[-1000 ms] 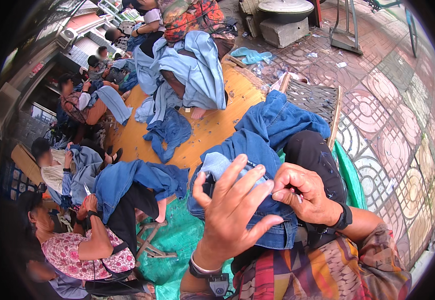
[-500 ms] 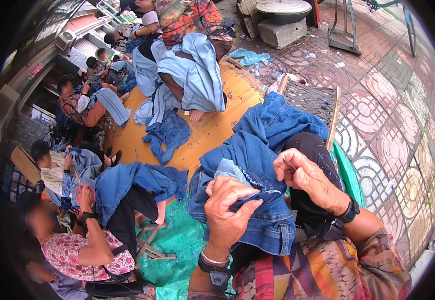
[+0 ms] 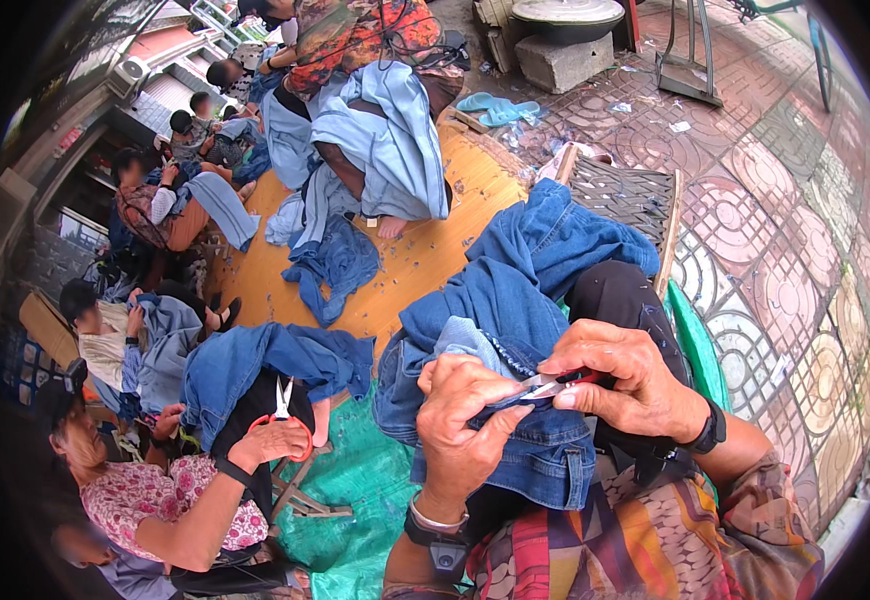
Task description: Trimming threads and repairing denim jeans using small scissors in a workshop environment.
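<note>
Left hand [image 3: 460, 410]: one, back upward, fingers curled, thumb and fingertips pinching a fold of the jeans [image 3: 500, 310]; a dark wristband [image 3: 445, 550] behind it.
Right hand [image 3: 630, 385]: one, mostly closed around a single pair of small clippers [image 3: 543, 388], silver tips pointing left, close beside the left thumb; both forearms enter from below.
Jeans: one pair, across the lap, mid-blue and crumpled, with a paler light-blue part and whitish stitching near the hands.
Scissors [image 3: 283, 402]: one pair, orange-handled, blades apart and upward, in a co-worker's hand [image 3: 273, 438].
Woven panel [image 3: 610, 200]: one, wood-framed, beyond the knee.
Pot [image 3: 580, 32]: one, lidded, on one grey block [image 3: 563, 65].
</note>
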`<move>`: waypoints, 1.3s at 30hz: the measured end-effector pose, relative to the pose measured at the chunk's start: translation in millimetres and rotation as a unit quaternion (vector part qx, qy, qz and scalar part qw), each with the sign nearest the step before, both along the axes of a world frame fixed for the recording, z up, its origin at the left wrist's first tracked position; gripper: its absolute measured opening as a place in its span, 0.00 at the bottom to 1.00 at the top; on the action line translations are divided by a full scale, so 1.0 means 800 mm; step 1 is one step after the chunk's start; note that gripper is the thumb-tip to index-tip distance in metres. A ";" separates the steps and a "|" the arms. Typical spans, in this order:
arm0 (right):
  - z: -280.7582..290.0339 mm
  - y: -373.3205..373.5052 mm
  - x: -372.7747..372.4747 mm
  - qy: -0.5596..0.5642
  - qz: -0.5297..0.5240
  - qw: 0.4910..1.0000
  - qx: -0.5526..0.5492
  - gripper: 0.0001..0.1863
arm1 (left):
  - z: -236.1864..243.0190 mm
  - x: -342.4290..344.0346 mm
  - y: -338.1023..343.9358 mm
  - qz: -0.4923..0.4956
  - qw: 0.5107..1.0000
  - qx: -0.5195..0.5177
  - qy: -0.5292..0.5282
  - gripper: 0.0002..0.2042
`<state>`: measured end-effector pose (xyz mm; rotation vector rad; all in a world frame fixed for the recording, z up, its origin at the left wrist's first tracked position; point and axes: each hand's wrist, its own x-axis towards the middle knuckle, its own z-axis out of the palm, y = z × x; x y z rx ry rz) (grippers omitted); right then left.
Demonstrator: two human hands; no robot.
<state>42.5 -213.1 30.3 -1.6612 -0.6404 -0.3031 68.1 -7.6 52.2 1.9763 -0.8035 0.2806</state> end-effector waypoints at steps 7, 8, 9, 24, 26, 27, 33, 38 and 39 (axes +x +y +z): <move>-0.006 0.000 0.001 0.004 -0.004 1.000 0.023 0.11 | 0.001 0.000 -0.002 0.000 1.000 0.014 -0.002 0.09; -0.007 0.000 0.001 0.004 -0.003 1.000 0.023 0.11 | 0.001 0.000 -0.003 0.001 1.000 0.017 -0.003 0.09; -0.007 0.000 0.001 0.000 -0.004 1.000 0.023 0.11 | 0.002 -0.001 -0.002 0.002 1.000 0.018 -0.003 0.09; 0.001 0.002 0.002 0.042 0.084 0.995 0.017 0.19 | -0.006 -0.013 0.000 -0.002 0.999 0.025 -0.048 0.10; -0.012 0.007 0.002 0.001 0.062 0.998 -0.007 0.18 | -0.009 -0.015 0.001 0.011 0.998 0.030 -0.059 0.10; -0.014 0.008 0.001 0.002 0.055 0.998 0.012 0.17 | -0.010 -0.018 0.002 0.013 0.998 0.030 -0.059 0.10; -0.024 -0.009 -0.001 0.126 -0.051 0.975 0.178 0.09 | -0.013 -0.025 0.008 0.009 0.995 0.045 -0.089 0.12; -0.001 -0.001 -0.001 0.074 0.045 0.996 0.037 0.10 | -0.018 -0.027 0.005 0.014 0.990 0.071 -0.118 0.11; 0.000 -0.001 0.000 0.061 0.060 0.996 0.011 0.11 | -0.018 -0.027 0.004 0.012 0.991 0.068 -0.115 0.11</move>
